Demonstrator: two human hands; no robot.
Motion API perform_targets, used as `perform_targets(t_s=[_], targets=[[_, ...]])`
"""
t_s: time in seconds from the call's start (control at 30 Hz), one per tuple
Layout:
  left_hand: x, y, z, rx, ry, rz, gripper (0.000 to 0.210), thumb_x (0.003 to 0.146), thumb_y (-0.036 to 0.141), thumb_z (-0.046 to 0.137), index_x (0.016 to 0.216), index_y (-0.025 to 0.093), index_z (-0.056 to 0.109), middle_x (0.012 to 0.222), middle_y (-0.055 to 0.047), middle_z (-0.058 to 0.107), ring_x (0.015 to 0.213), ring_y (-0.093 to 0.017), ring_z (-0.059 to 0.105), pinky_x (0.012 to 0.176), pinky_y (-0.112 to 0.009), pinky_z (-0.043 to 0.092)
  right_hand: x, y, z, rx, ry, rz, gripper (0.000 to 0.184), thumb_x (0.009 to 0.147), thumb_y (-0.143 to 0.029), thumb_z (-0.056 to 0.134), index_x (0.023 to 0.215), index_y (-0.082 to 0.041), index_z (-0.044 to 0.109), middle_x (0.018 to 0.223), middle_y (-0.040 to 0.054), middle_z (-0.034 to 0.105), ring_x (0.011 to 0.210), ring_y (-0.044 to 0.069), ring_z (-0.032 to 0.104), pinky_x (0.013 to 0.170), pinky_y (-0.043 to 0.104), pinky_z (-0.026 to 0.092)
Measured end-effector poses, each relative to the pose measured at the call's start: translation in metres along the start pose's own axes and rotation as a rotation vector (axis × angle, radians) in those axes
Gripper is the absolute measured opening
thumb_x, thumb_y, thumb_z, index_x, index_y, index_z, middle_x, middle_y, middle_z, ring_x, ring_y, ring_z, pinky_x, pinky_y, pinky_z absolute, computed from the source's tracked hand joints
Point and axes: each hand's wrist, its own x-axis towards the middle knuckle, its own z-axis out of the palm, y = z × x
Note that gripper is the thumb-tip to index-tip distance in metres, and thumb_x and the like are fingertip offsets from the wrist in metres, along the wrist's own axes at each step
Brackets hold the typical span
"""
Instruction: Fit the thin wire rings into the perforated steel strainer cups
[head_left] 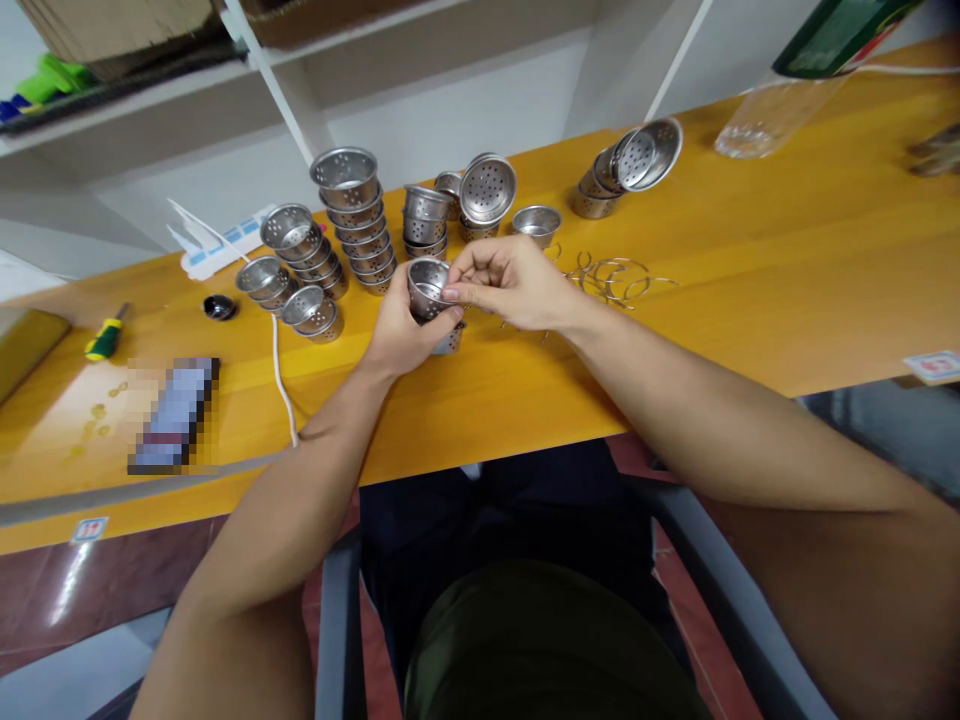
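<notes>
My left hand (401,335) is wrapped round a small perforated metal cup (430,280), its open top tilted toward me. Another metal cup (450,340) shows just beneath it, partly hidden by my fingers. My right hand (517,285) is closed in a pinch at the cup's right rim; whatever is between its fingertips is too small to make out. Right of that hand lies a loose pile of thin bent wire pieces (611,280). Behind my hands stand a tall stack of perforated cups (362,240) and a single cup (537,225).
More cups stand in stacks at the left (292,235) and at the back right (637,160). A phone (176,415), a screwdriver (106,340), a small black round piece (220,307) and a white cable (279,375) lie leftward. A clear bottle (772,115) stands far right.
</notes>
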Motion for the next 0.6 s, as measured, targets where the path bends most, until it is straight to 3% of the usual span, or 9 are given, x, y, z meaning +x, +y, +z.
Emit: perform_targets(t_s=[0.07,0.2,0.3,0.4,0.6], targets=[[0.000,-0.001,0.001,0.000,0.003,0.012,0.067,0.096,0.050,0.102,0.151,0.029,0.070,0.134,-0.010,0.085,0.117,-0.030,0.087,0.111,-0.052,0.075,-0.001,0.002,-0.002,-0.034,0.010,0.004,0.075,0.091,-0.093,0.111,0.108,-0.026,0.083,0.088,0.0028,0.078,0.078,0.022,0.071,0.076,0.040,0.068],[0.002,-0.008,0.002,0.005,0.035,0.047,0.074,0.102,0.058,0.101,0.161,0.031,0.066,0.146,-0.013,0.085,0.132,-0.034,0.088,0.121,-0.056,0.074,-0.003,0.006,-0.009,-0.232,0.158,-0.036,0.083,0.089,-0.100,0.107,0.132,-0.032,0.087,0.110,0.0064,0.080,0.093,0.028,0.075,0.084,0.047,0.075],[0.004,-0.015,0.001,0.018,0.068,0.085,0.083,0.105,0.068,0.099,0.168,0.031,0.060,0.154,-0.016,0.084,0.142,-0.036,0.086,0.129,-0.058,0.072,-0.006,0.007,-0.012,-0.410,0.184,-0.104,0.076,0.102,-0.103,0.092,0.131,-0.032,0.093,0.133,0.0126,0.083,0.120,0.036,0.081,0.112,0.060,0.076],[0.005,-0.019,0.000,0.025,0.069,0.126,0.090,0.106,0.075,0.098,0.172,0.030,0.057,0.159,-0.018,0.082,0.148,-0.038,0.085,0.135,-0.059,0.070,-0.009,0.011,-0.010,-0.502,0.116,-0.145,0.071,0.110,-0.099,0.085,0.130,-0.033,0.097,0.150,0.0158,0.081,0.147,0.043,0.077,0.137,0.070,0.065],[0.003,-0.009,0.005,-0.043,0.029,0.071,0.114,0.086,0.077,0.118,0.172,0.030,0.060,0.165,-0.017,0.078,0.158,-0.042,0.081,0.137,-0.060,0.071,-0.008,0.012,-0.005,-0.440,0.091,-0.173,0.059,0.102,-0.089,0.102,0.126,-0.036,0.098,0.153,0.0150,0.080,0.156,0.047,0.072,0.143,0.074,0.059]])
